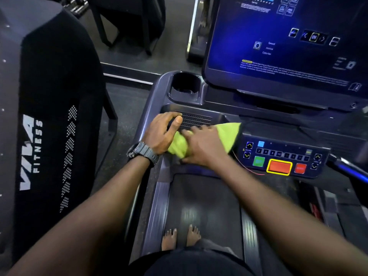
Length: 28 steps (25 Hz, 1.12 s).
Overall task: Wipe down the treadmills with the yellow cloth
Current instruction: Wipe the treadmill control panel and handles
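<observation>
On my far left stands the neighbouring machine with its white logo, well apart from where I work. My left hand, watch on the wrist, rests on the console beside the vent grille, fingers loosely curled, the heel touching the cloth; I cannot tell whether it pinches it. The cloth lies bunched on the console below the grille, between my hands. My right hand lies flat on top, fingers spread, pressing it down.

I judge the cloth light, soft and limp: it will fold and slide, so a flat palm over its middle should drive it best.

Right of it sits the button panel, just beside the cloth's edge; a stray wipe could press the red button. The thin red cord could snag. The cupholder and screen rise behind.
</observation>
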Tool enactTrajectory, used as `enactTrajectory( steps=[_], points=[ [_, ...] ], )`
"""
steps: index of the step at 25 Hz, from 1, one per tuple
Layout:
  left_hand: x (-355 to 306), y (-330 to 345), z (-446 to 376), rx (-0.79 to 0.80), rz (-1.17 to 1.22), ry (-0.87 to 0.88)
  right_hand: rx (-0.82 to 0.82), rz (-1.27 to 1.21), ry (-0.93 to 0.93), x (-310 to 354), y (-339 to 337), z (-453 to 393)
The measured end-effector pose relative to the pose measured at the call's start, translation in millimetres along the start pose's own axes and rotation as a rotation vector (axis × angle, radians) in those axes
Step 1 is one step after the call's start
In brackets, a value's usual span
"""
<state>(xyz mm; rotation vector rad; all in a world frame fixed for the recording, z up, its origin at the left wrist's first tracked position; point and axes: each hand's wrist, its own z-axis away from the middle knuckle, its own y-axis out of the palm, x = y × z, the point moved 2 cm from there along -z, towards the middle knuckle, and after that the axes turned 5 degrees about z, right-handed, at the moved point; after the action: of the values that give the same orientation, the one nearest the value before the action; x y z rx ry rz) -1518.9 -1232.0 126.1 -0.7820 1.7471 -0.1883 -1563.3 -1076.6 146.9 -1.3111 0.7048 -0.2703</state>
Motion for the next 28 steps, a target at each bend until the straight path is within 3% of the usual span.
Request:
enactTrajectory(
  steps=[2, 4, 7, 9, 12, 15, 17, 20, 23, 25, 28],
  points=[
    [0.5, -0.1, 0.7, 0.005, 0.0, 0.013, -0.074, -0.045, -0.052, 34.9, -3.4, -4.0],
    [-0.5, -1.5, 0.5, 0.008, 0.008, -0.003, -0.086, -0.111, -0.098, 5.3, -3.8, 4.0],
    [-5.4, -1.8, 1.5, 0.006, -0.001, -0.007, -0.075, -0.083, 0.117, -39.8, 6.7, 30.6],
    [-4.7, -0.8, 0.5, 0.024, -0.002, -0.012, -0.109, -0.05, 0.247, 0.4, 12.4, 36.3],
    [-4.1, 0.6, 1.5, 0.026, 0.012, 0.014, -0.225, -0.155, 0.148, 69.1, 20.6, 19.7],
    [-7.9, -0.5, 0.7, 0.028, 0.016, -0.015, -0.348, -0.13, 0.039, 29.6, 29.6, 32.3],
    [-9.2, -0.2, 0.6, 0.036, -0.015, 0.002, -0.388, -0.221, 0.135, 7.8, 36.1, 62.5],
    [-9.8, -1.7, 0.9, 0.045, -0.048, -0.036, -0.47, -0.834, 0.359, 27.8, 39.4, 97.9],
    [-11.0, -0.7, 1.8, 0.042, -0.061, -0.053, -0.609, -1.815, 0.749, 65.2, 40.7, 100.1],
    [-9.4, -0.1, 2.6, 0.044, -0.084, -0.065, -0.568, -2.355, 1.03, 67.7, 38.6, 88.3],
    [-5.0, 0.9, 2.6, 0.029, -0.084, -0.073, -0.44, -2.737, 1.168, 68.0, 44.0, 91.8]
  ],
)
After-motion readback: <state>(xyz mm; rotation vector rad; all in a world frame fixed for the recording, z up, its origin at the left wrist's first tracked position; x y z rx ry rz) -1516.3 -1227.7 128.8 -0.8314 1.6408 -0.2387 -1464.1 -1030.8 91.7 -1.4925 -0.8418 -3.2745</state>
